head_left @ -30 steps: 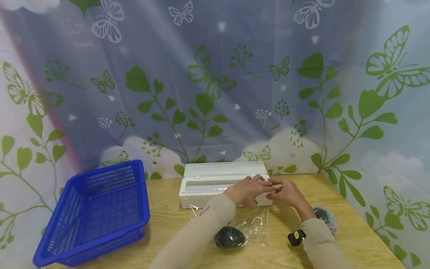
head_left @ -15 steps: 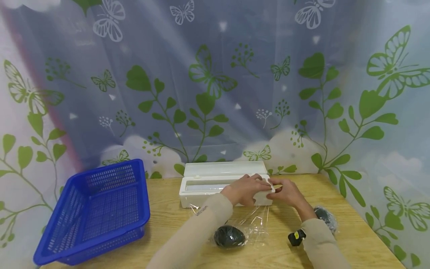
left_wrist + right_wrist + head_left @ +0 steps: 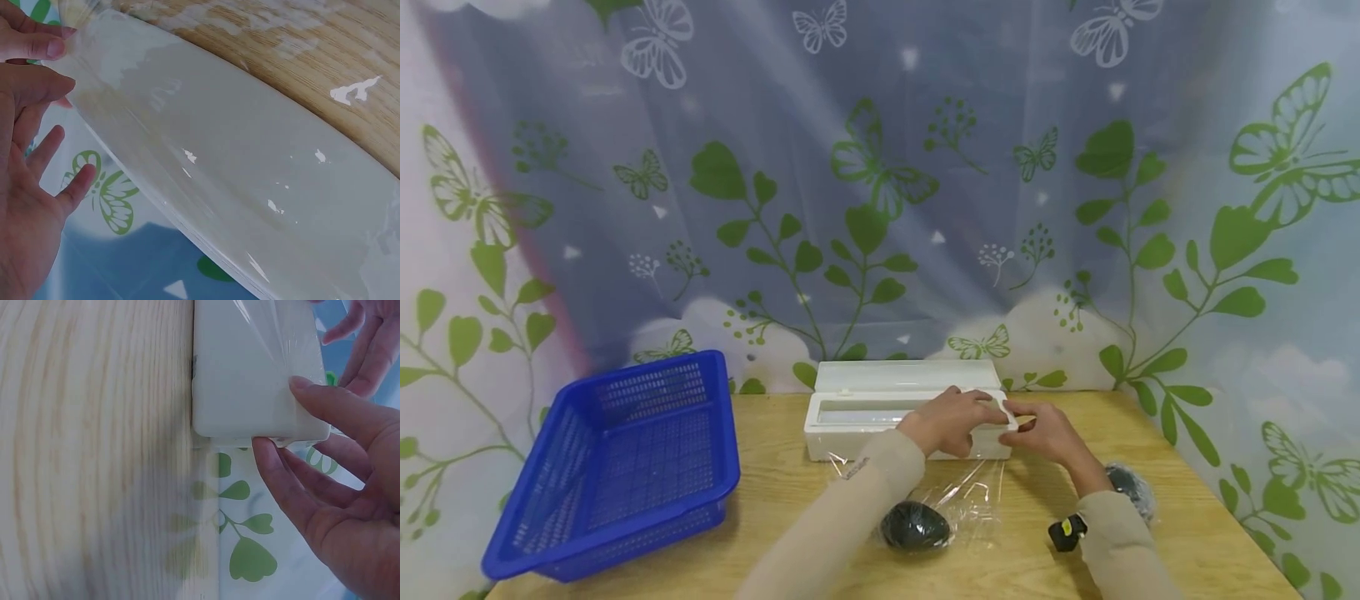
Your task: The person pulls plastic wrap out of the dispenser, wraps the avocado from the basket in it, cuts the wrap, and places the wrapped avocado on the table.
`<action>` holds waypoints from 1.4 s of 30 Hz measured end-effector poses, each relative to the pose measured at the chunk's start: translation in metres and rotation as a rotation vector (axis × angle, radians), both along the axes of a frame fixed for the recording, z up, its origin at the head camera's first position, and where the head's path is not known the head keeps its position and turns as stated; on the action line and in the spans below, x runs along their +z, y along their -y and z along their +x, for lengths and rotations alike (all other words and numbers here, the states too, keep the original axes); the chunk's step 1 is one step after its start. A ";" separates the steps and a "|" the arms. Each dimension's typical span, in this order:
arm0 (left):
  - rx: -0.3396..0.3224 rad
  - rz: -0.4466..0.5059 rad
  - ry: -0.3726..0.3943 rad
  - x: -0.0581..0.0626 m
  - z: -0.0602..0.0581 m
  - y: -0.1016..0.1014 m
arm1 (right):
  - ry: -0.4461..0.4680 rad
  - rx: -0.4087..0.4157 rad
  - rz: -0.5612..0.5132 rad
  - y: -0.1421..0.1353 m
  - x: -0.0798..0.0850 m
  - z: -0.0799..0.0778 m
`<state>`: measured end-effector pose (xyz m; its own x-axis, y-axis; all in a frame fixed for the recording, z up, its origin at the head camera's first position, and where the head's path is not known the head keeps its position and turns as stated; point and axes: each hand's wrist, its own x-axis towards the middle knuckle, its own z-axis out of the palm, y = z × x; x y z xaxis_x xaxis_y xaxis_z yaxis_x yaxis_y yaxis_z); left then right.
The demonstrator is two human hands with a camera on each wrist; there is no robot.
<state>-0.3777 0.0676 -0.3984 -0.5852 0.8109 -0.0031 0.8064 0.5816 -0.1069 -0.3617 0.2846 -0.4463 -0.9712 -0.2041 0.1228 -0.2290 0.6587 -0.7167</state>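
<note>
A long white cling film dispenser [image 3: 838,443] stands on the table with its lid [image 3: 910,375] raised. Clear cling film [image 3: 973,492] trails from its front towards me, over a dark rounded object [image 3: 916,526] whose kind I cannot tell. My left hand [image 3: 955,421] lies over the dispenser's right part, fingers loosely spread near the corner. In the left wrist view, film folds draw together at that end. My right hand [image 3: 1045,432] grips the right end; the right wrist view shows its thumb [image 3: 315,394] on the film-covered front and a fingertip [image 3: 269,453] against the end face.
A blue perforated plastic basket [image 3: 625,467] stands at the left. Another dark object wrapped in film [image 3: 1131,490] lies beyond my right forearm. A small black block with a yellow label [image 3: 1066,531] is by the right cuff. A patterned curtain [image 3: 880,208] hangs behind the table [image 3: 775,500].
The view has shifted slightly. Both hands stay at the dispenser's right end; the left hand's fingers have moved a little at the corner. The film and dark objects look unmoved.
</note>
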 end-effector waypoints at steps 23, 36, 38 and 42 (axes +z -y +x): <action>-0.016 0.041 -0.033 -0.005 -0.004 0.022 | 0.004 0.009 0.017 0.004 0.003 0.001; -0.084 0.052 -0.182 -0.012 0.003 0.042 | 0.001 0.003 -0.005 0.001 0.000 0.002; -0.092 0.042 -0.202 -0.014 0.004 0.041 | 0.003 0.001 0.008 0.002 0.000 0.002; -0.079 0.026 -0.211 -0.017 0.004 0.038 | 0.003 0.007 0.010 0.004 0.004 0.002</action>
